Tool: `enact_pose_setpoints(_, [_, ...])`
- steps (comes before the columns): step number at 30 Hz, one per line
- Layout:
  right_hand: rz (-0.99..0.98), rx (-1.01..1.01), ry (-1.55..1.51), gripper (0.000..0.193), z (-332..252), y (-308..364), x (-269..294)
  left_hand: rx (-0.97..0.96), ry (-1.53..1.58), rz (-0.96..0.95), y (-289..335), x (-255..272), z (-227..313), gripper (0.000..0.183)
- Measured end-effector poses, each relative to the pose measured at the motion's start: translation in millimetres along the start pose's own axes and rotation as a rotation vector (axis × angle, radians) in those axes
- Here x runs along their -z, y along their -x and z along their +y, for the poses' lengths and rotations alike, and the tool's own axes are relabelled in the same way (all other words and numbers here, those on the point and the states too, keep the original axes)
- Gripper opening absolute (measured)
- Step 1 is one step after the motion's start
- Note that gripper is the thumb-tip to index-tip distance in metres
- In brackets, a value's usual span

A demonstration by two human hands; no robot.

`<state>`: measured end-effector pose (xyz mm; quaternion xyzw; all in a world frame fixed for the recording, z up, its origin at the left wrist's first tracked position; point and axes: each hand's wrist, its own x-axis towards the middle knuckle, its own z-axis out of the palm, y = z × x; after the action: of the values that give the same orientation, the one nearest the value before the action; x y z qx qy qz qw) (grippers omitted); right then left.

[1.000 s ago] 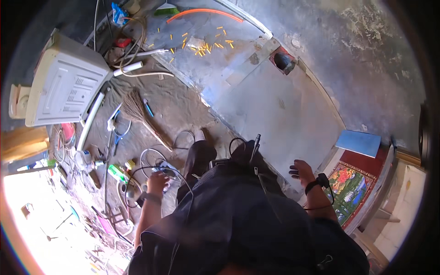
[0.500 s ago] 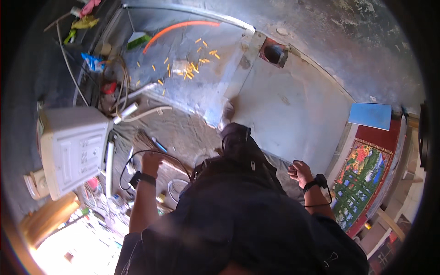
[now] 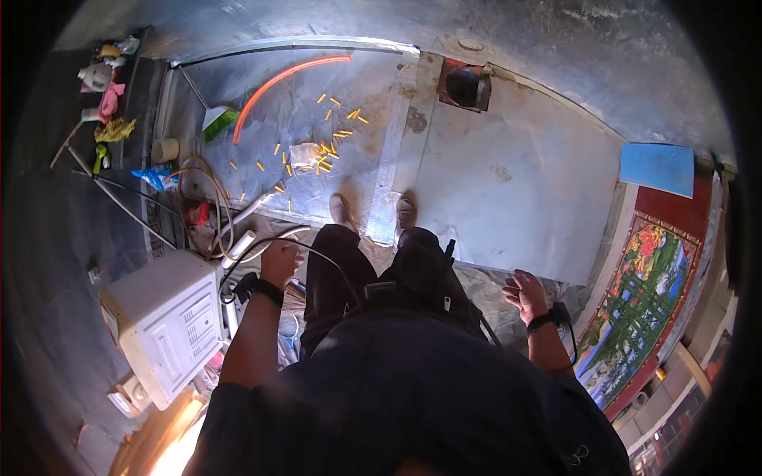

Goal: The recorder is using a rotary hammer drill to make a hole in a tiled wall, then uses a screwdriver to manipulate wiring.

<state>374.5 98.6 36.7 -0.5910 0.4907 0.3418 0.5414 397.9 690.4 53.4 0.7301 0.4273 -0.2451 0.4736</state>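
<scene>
My left hand (image 3: 280, 264) hangs at my left side, fingers loosely bent and slightly apart, with nothing seen in it. A black cable (image 3: 317, 252) runs past it from the dark wristband. On my right, my right hand (image 3: 525, 295) hangs empty, its fingers loosely curled and apart. Nearest to the left hand are a white boxy appliance (image 3: 171, 321) and a white pipe piece (image 3: 238, 249). Beyond my shoes, several short yellow tubes (image 3: 327, 151) lie scattered around a clear plastic bag (image 3: 303, 155). A curved orange pipe (image 3: 278, 86) lies behind them.
A grey metal sheet (image 3: 516, 182) covers the floor at right, with a dark round hole (image 3: 463, 86) at its far edge. A blue board (image 3: 657, 169) and patterned picture panel (image 3: 635, 309) stand right. Coiled hose (image 3: 226, 210) and a green-bristled brush (image 3: 218, 123) lie left.
I have moved forward; both shoes now show at the edge of the grey floor covering. The left hand has come nearer to the white pipe piece. Both hands remain empty.
</scene>
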Motion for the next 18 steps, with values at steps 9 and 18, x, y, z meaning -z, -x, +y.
enact_pose_setpoints(9, [0.166,-0.101,-0.166,0.038,26,25,-48,-0.140,-0.321,-0.113,-126,6,83,0.024])
enact_pose_setpoints(18, [0.087,-0.206,0.123,0.034,182,92,-175,-0.529,-0.997,-0.238,-302,-44,124,0.019])
